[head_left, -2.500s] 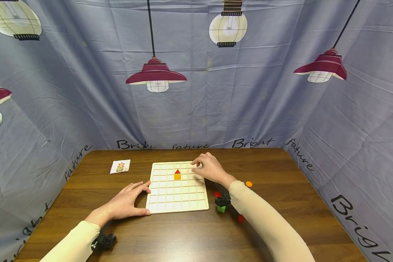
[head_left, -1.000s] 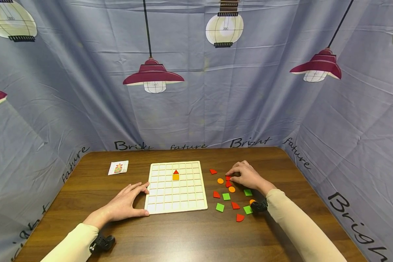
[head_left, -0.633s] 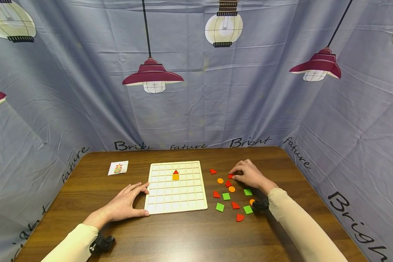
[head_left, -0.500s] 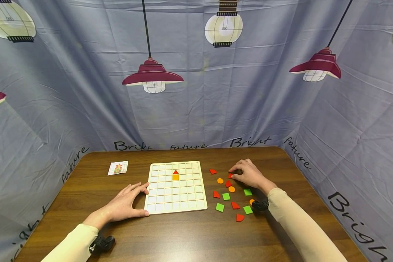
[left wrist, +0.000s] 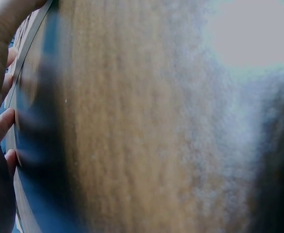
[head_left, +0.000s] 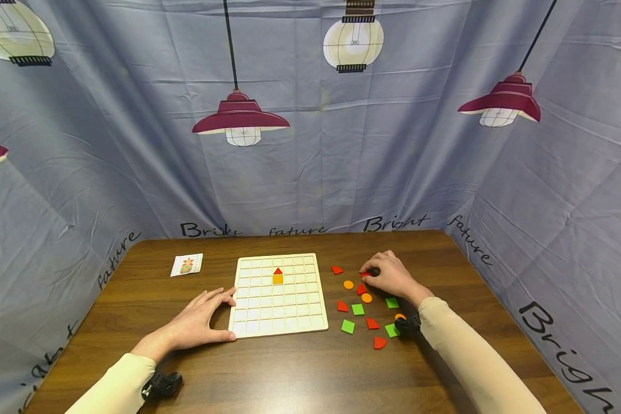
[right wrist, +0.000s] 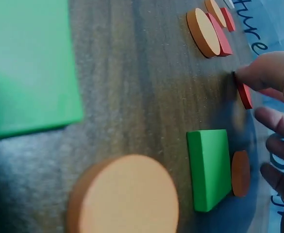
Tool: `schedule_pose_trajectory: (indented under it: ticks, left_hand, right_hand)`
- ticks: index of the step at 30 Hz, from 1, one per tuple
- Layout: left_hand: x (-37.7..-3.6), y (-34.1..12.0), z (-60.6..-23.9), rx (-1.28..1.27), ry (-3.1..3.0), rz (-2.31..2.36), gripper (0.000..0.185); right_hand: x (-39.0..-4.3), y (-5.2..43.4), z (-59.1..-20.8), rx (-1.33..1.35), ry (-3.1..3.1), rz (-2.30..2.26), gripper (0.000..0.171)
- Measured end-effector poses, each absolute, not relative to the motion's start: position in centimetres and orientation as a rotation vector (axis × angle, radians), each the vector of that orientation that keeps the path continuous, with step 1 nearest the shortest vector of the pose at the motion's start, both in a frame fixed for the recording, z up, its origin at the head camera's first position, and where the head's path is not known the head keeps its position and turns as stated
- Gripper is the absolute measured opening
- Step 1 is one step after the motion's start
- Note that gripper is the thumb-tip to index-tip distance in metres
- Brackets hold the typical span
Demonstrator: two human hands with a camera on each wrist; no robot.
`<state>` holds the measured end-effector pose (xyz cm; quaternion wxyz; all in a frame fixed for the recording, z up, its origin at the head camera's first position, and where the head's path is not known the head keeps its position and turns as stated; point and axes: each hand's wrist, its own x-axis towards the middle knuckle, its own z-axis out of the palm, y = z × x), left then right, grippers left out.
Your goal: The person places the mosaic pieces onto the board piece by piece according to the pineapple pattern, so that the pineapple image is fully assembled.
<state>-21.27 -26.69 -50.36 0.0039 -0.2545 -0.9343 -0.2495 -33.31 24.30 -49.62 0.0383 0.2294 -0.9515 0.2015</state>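
Note:
A cream board [head_left: 276,313] with a square grid lies on the table. One red triangle [head_left: 278,271] sits above an orange square [head_left: 278,279] in its upper part. My left hand [head_left: 199,323] rests at the board's left edge, thumb at the near corner, fingers spread along the side. To the right of the board, my right hand [head_left: 390,276] pinches a small red piece [right wrist: 243,91] between thumb and index finger, low over the table. Its exact shape is partly hidden by the fingers. The other fingers of that hand hang loosely in the right wrist view.
Loose pieces lie between board and right forearm: red quarter circles [head_left: 380,343], orange discs [head_left: 366,298] and green squares [head_left: 348,326]. At the back left is a white card [head_left: 186,265] with a pineapple pattern on a grid. A lamp-printed curtain [head_left: 300,190] encloses the table.
My right hand has moved from over the board's right side to the loose pieces and taken hold of a red one. The left hand has stayed at the board's edge.

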Motion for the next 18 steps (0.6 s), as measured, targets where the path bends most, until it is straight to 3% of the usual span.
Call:
schedule_pose_trajectory:
  ticks: [7,18]
  left_hand:
    - [-21.38,-26.75,-50.44,-0.789,-2.949,-0.786,0.066]
    - [-21.33,-26.69,-50.29,-0.801,-2.938,-0.792,0.066]
  right_hand:
    - [-32.74,24.41,-49.89,0.514,-2.924,0.647,0.037]
    - [-32.61,24.42,-50.02,0.404,-2.937,0.651,0.039]
